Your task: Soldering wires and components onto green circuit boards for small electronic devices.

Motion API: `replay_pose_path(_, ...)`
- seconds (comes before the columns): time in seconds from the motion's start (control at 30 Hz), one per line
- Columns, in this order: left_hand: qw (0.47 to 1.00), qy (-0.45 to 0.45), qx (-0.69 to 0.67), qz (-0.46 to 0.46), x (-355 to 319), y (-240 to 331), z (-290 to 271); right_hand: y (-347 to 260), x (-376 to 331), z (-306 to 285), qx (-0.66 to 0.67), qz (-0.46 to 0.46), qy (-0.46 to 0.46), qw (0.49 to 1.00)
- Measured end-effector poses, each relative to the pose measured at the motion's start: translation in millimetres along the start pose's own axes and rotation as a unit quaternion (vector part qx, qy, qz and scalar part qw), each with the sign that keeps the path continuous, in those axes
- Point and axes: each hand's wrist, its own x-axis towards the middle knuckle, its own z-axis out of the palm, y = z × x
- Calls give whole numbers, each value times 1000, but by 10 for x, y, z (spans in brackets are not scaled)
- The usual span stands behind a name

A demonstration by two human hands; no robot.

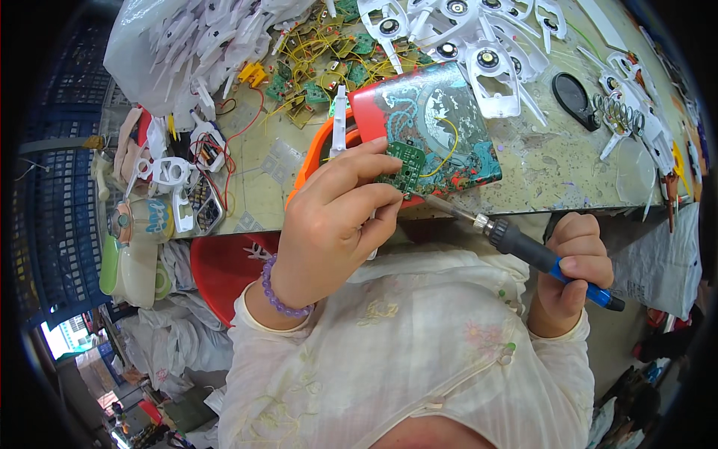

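Note:
My left hand (336,209), with a purple bead bracelet (275,295) at the wrist, pinches a small green circuit board (410,161) by its left side. A thin yellow wire (455,142) loops up from the board's right side. In my right hand (576,262) is a soldering iron (523,245) with a black and blue handle, its metal tip meeting the board's lower edge or very near it. Behind the board lies a patterned red and teal box or book (441,97). A white plastic piece (340,120) stands just above my left fingers; whether they touch it is hidden.
An orange container (318,146) sits partly behind my left hand. Green boards with yellow wires (329,75) and white plastic frames (490,63) crowd the far table. A wire coil stand (619,114) and black oval piece (573,97) lie at right. Below the edge, left, is a red basin (217,269).

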Motion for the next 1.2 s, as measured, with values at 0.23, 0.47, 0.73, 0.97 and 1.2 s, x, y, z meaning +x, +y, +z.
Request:
replay_pose_path(0.23, 999, 24, -9, 28, 52, 14, 40, -84, 17, -71, -40, 4, 93, 995)
replay_pose_path(0.47, 1000, 7, 1, 6, 33, 34, 9, -165, 315, -946, -145, -127, 490, 850)
replay_pose_path(0.73, 1000, 10, -5, -2, 32, 44, -17, -273, 721, -1388, -457, -9, 367, 810)
replay_pose_path(0.97, 999, 29, 0, 16, 56, 26, -51, 381, 850, -1236, -394, 72, 253, 881)
replay_pose_path(1.2, 979, 92, 172, -65, 94, 151, -11, 695, 717, -1030, -321, 153, 293, 887)
